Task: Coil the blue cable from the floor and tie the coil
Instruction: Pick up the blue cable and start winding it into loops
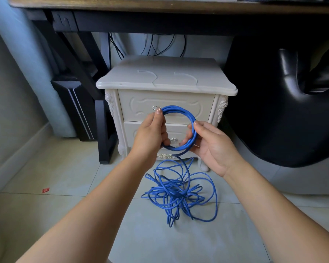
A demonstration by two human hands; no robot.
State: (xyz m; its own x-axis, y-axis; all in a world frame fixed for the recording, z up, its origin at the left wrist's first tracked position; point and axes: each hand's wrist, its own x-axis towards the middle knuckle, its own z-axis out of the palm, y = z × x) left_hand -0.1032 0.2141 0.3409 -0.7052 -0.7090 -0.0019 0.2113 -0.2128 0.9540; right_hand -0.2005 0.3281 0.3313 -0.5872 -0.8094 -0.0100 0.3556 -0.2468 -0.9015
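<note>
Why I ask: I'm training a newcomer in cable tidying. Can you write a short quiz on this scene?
1. True or false: the left hand and the right hand both hold the coil.
2. Where is the loose cable? A. none is left; B. tangled on the floor; C. bunched in the right hand.
3. Fill in: the coil is held up in front of the white ____.

Key: 1 true. 2 B. 3 nightstand.
</note>
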